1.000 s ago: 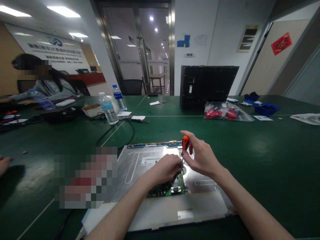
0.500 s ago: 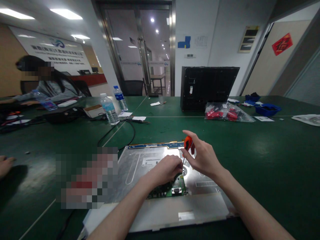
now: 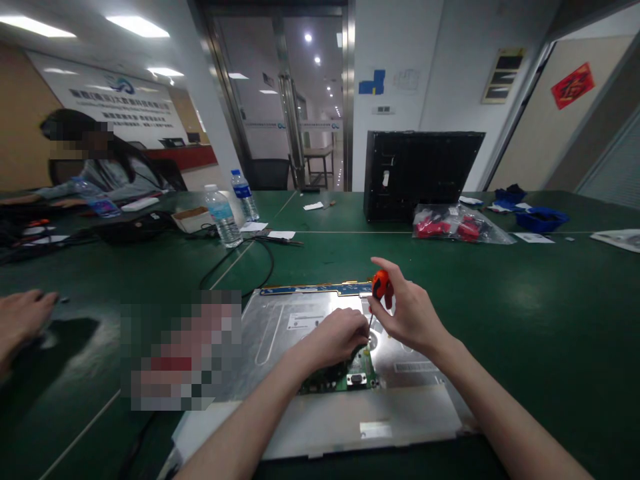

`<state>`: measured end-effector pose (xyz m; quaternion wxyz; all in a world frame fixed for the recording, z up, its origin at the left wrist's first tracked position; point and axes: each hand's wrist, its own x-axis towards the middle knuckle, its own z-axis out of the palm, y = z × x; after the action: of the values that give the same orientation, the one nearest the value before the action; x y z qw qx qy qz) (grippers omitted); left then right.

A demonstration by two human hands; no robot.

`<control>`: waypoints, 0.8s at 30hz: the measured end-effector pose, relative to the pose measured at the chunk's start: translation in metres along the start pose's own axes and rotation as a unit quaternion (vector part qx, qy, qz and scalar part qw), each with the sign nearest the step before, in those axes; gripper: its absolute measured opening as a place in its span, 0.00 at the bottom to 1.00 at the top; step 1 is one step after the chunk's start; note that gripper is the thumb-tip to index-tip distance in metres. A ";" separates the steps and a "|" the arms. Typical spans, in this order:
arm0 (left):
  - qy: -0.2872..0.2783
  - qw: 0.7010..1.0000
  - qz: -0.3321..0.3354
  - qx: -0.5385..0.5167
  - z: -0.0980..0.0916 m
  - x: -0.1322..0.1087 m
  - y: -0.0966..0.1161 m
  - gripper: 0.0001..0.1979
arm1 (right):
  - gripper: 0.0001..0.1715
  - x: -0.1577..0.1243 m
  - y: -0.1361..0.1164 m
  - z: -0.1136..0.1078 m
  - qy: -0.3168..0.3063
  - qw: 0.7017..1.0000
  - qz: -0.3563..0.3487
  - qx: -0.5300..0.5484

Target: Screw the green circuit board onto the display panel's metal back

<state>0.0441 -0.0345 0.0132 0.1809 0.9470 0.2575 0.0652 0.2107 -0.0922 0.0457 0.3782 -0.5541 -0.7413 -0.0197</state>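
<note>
A silver metal panel [image 3: 295,320], the back of a display, lies flat on the green table [image 3: 525,313] in front of me. A green circuit board [image 3: 345,377] sits on its near middle. My right hand [image 3: 407,313] is closed around a small orange-handled screwdriver [image 3: 381,285], held upright with its tip down near the board. My left hand [image 3: 337,340] is curled, fingers pinched together at the screwdriver's tip on the board. What the fingers hold is hidden.
Another person's hand [image 3: 23,317] rests on the table at far left. Two water bottles [image 3: 223,217], a black cable [image 3: 260,267], a black monitor casing [image 3: 420,173], a bag of red parts [image 3: 457,227] and a blue tray [image 3: 547,219] stand farther back. A seated person [image 3: 95,163] works at back left.
My hands stay at the same spot on the board; the screwdriver shifts slightly. The other person's hand at far left has moved farther onto the table.
</note>
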 end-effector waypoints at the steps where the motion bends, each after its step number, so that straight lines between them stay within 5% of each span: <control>1: 0.000 1.000 -0.002 0.003 0.000 0.000 0.000 0.05 | 0.32 0.000 0.000 0.000 -0.004 1.000 0.000 0.000; 24: 0.004 1.000 -0.024 0.005 -0.003 0.000 0.003 0.02 | 0.35 0.000 -0.002 -0.003 0.003 0.999 -0.035 -0.017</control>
<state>0.0447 -0.0364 0.0167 0.1764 0.9413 0.2809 0.0635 0.2109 -0.0940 0.0489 0.3697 -0.5343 -0.7587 -0.0474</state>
